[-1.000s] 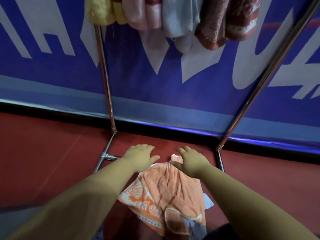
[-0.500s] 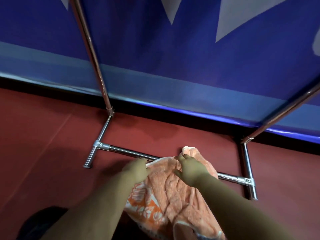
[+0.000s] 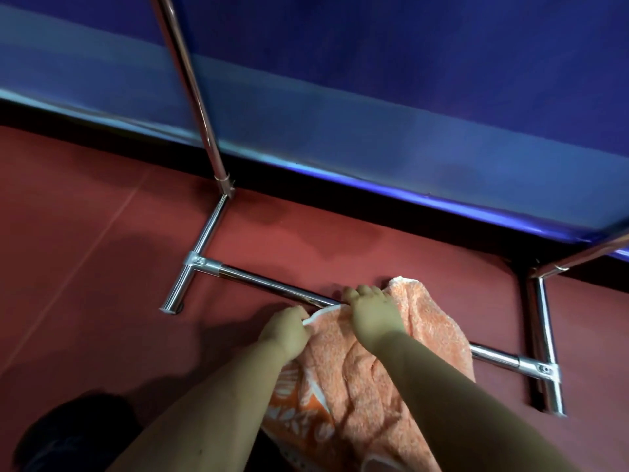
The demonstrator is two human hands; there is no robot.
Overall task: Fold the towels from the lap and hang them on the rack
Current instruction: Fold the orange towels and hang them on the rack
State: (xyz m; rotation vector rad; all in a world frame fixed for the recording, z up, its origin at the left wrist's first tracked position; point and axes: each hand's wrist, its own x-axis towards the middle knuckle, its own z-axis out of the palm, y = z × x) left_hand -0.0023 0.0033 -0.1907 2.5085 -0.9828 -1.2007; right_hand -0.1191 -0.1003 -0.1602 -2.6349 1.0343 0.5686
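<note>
The orange terry towel with white leaf print lies on the lap, its far end draped over the chrome rack's low crossbar at 12 o'clock. The left hand pinches its white hem; the right hand grips its top edge. Red floor surrounds; a blue banner wall stands behind.

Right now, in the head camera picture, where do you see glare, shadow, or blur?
Head view: bright glare streaks run along the chrome rack tubes; soft shadows of the arms fall on the red floor beside the left hand; the blue banner looks smeared and soft; the rack's uprights lean outward, a wide-angle effect; the orange towel under the right hand stays fairly sharp.
</note>
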